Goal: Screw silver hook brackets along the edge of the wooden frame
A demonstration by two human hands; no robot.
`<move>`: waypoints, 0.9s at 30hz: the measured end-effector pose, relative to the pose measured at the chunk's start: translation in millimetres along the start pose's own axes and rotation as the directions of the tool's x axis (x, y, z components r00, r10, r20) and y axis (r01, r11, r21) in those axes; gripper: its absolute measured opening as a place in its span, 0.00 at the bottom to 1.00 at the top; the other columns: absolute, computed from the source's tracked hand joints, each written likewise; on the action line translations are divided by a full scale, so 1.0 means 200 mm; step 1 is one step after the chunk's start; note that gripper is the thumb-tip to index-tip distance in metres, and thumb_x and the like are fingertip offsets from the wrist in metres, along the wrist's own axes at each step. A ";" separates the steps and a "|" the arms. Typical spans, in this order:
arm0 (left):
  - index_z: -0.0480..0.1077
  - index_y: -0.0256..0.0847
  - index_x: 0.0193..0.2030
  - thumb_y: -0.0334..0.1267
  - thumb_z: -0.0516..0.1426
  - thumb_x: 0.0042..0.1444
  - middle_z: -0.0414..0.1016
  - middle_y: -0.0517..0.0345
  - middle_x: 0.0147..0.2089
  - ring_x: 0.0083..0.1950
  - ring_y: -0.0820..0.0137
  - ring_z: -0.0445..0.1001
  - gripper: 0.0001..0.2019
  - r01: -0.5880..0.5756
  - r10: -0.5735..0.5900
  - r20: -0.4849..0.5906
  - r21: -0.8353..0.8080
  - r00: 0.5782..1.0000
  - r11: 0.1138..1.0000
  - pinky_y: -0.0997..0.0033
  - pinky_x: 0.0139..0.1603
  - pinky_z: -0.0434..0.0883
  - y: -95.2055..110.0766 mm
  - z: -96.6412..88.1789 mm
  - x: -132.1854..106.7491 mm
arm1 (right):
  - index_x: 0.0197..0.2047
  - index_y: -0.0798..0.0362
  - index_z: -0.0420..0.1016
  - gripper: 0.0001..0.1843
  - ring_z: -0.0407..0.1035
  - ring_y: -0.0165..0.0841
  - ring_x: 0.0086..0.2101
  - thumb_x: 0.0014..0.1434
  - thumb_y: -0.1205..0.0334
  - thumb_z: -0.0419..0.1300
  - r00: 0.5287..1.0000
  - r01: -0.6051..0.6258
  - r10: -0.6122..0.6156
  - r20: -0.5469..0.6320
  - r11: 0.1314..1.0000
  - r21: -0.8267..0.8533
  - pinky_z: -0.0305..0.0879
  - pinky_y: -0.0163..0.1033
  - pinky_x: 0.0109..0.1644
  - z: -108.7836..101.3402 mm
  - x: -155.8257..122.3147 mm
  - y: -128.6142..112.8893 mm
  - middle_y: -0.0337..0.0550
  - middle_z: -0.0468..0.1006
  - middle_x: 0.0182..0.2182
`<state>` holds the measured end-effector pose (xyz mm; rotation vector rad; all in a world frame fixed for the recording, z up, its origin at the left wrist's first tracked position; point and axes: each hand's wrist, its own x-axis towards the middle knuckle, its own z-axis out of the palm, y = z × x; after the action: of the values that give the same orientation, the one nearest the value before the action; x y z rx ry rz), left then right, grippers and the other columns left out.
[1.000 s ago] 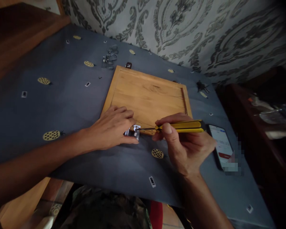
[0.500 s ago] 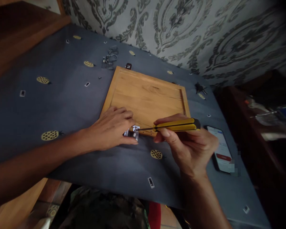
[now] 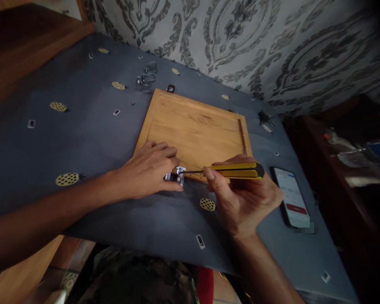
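Hinge at the board's seven o'clock edge, left hand clasping it, probably against slipping, right hand gripping a screwdriver that meets it from three o'clock.

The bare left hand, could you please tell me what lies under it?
A rectangular brown wooden panel and a shiny silvery metal fitting show from under the left hand; the panel's near-left corner and part of the fitting are covered, so I cannot see them.

Yel/blk screwdriver handle, lt-brn wood panel, blue-gry cloth w/ yel pineapples, gry scroll-patterned wall
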<state>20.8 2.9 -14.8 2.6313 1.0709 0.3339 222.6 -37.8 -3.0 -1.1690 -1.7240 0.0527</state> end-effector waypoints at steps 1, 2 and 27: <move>0.79 0.39 0.44 0.54 0.66 0.61 0.75 0.54 0.43 0.48 0.60 0.71 0.18 -0.002 0.002 -0.002 0.002 1.000 1.000 0.60 0.50 0.62 0.00 0.00 0.00 | 0.23 0.50 0.71 0.18 0.66 0.27 0.21 0.61 0.58 0.71 1.000 0.010 -0.011 -0.002 1.000 -0.007 0.60 0.36 0.24 0.00 0.00 0.00 0.33 0.73 0.21; 0.79 0.39 0.44 0.54 0.66 0.61 0.75 0.54 0.43 0.48 0.60 0.71 0.18 -0.006 0.006 -0.010 0.004 1.000 1.000 0.60 0.50 0.62 0.00 0.00 0.00 | 0.23 0.50 0.71 0.19 0.66 0.27 0.21 0.60 0.57 0.71 1.000 0.014 -0.014 0.001 1.000 -0.006 0.60 0.36 0.24 0.00 0.01 0.00 0.33 0.73 0.21; 0.79 0.39 0.45 0.54 0.66 0.62 0.75 0.53 0.43 0.48 0.60 0.72 0.19 -0.024 0.024 -0.008 0.015 1.000 1.000 0.61 0.50 0.62 0.00 -0.02 0.01 | 0.35 0.47 0.78 0.05 0.76 0.34 0.28 0.65 0.61 0.67 0.985 -0.015 -0.009 0.171 0.990 0.137 0.73 0.43 0.31 -0.05 0.03 0.03 0.39 0.81 0.32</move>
<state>21.3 3.8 -11.4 2.6602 1.0494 0.3430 233.6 -35.9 3.1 -1.0906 -1.8375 0.2779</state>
